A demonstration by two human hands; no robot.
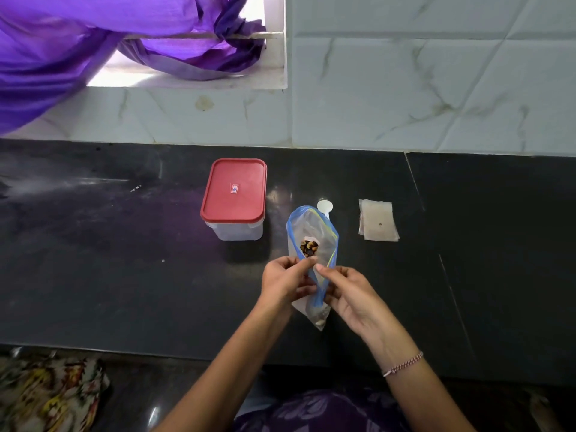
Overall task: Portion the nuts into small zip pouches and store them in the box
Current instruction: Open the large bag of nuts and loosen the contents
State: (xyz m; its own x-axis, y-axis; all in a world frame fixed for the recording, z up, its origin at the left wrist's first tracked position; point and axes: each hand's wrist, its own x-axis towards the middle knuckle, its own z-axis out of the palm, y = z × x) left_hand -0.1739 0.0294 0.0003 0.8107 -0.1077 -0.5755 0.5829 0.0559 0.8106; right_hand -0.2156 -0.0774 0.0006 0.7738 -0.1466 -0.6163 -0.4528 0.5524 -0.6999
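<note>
A large clear zip bag [314,232] with a blue and yellow zip rim stands open over the black counter [124,275], and mixed nuts [309,247] show inside it. My left hand [285,280] pinches the near left side of the rim. My right hand [346,291] pinches the near right side, so the mouth is spread apart. A clear box with a red lid [233,194] sits shut to the left behind the bag. A small stack of clear zip pouches [378,219] lies flat to the right. A white scoop [325,207] peeks out behind the bag.
A tiled wall runs along the back of the counter. Purple cloth [93,42] hangs across a window recess at the upper left. Patterned fabric [50,394] lies below the counter's front edge at the lower left.
</note>
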